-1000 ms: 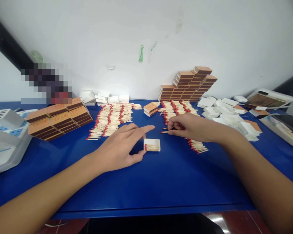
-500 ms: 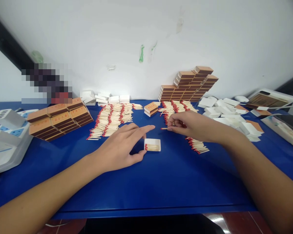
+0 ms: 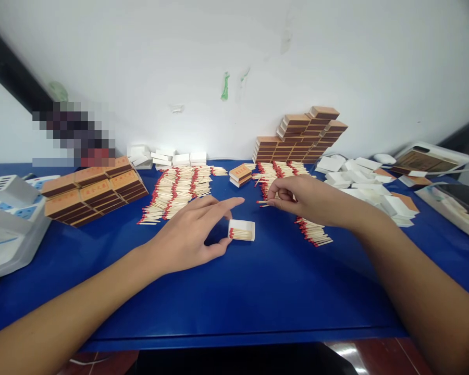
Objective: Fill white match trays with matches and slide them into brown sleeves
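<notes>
My left hand (image 3: 191, 234) holds the left end of a small white matchbox tray (image 3: 247, 224) between its thumb and a finger, with the index finger stretched out above. Several red-tipped matches (image 3: 241, 234) lie side by side in the tray, heads to the left. My right hand (image 3: 297, 198) is pinched on what looks like two matches (image 3: 261, 203), their red heads pointing left. It hovers over the right pile of matches (image 3: 278, 169) and hides part of it. More matches (image 3: 313, 233) from that pile stick out below the hand.
Another match pile (image 3: 180, 190) lies left of centre. Closed matchboxes stand in a left block (image 3: 96, 192) and a stepped stack (image 3: 303, 138) by the wall, with a few boxes (image 3: 240, 176) between the piles. White trays (image 3: 359, 177) lie right. A power strip (image 3: 27, 234) sits far left.
A second match now shows at my right fingertips, where one showed before. My left hand and the tray have kept their place; the view has shifted slightly.
</notes>
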